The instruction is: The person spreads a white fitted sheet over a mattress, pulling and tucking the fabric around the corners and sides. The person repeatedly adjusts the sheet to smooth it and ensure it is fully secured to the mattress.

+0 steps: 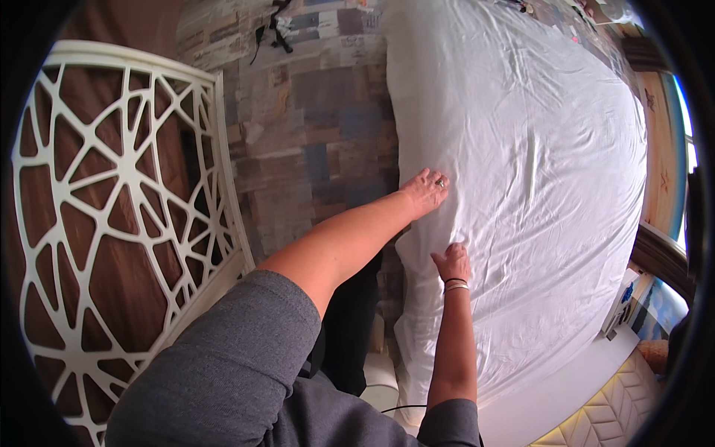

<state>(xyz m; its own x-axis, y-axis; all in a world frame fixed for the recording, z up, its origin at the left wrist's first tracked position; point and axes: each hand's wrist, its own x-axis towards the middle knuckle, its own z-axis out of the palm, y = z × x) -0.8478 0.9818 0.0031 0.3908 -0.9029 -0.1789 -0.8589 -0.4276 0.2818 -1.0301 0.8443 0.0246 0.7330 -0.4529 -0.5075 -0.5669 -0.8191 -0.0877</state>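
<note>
A wrinkled white sheet (536,184) covers the bed and hangs over its near side. My left hand (427,191), with a ring on one finger, rests on the sheet near the bed's edge, its fingers bent downward. Closer to me along that same edge, my right hand (453,262) touches the sheet with its thumb spread away from the bent fingers. A dark band and a light bracelet circle the right wrist. Folds run up from the right hand. The fingertips of both hands are hidden, so whether either one grips cloth cannot be seen.
On the left stands a white lattice panel (128,167) before brown cloth. Patchwork-patterned flooring (335,112) lies between panel and bed, with a black strap-like item (276,31) on it. A padded headboard (614,408) is at the lower right; a thin black cable (405,407) runs near the bed's base.
</note>
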